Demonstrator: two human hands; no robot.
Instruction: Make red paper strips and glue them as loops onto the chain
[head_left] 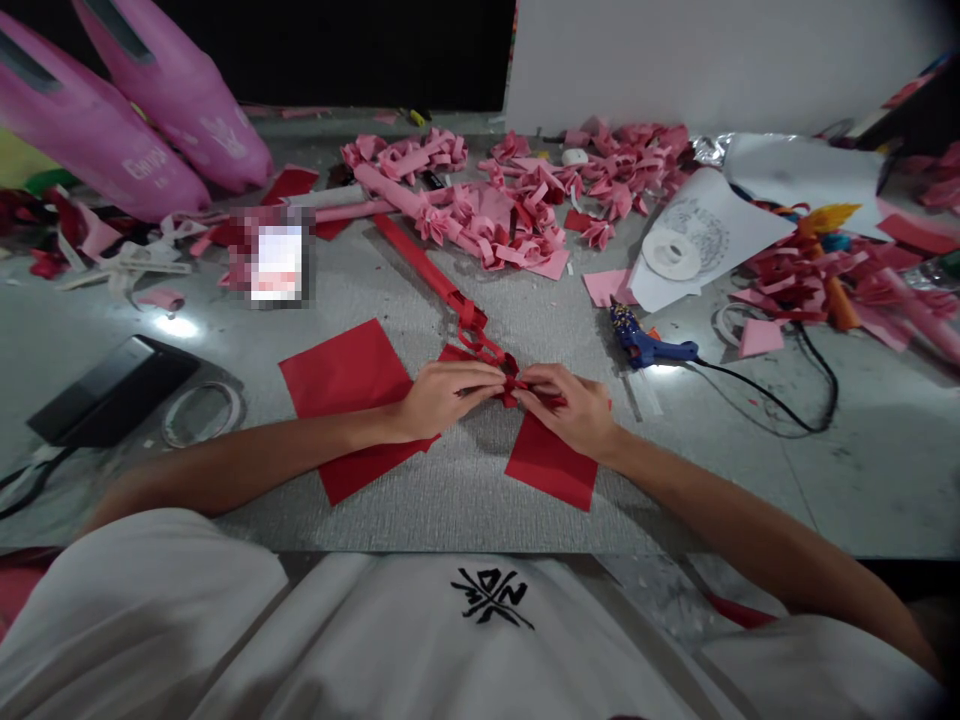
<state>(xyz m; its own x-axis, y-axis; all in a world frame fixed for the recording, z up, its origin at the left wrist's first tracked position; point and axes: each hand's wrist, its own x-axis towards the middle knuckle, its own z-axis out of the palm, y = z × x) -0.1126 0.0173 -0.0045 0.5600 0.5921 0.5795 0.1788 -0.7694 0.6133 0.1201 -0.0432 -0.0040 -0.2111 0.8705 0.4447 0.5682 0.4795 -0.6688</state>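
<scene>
Both hands meet over the table's middle, pinching a small folded red paper piece (511, 388) between the fingertips. My left hand (448, 398) comes in from the left with its fingers closed on that piece; my right hand (574, 408) grips it from the other side. Just beyond the fingers lies a chain of curled red paper loops (474, 328), joined to a long red paper strip (416, 258). Under my left forearm is a large red paper sheet (349, 370), and a smaller red sheet (553, 462) lies below my right hand. The fingers partly hide the folded piece.
A blue glue gun (649, 345) with a black cord lies at right. Pink paper flowers (517, 205) heap along the back, near a white ribbon spool (673, 252). At left are a black box-shaped device (112, 390), a tape ring (201, 413) and pink bottles (180, 100).
</scene>
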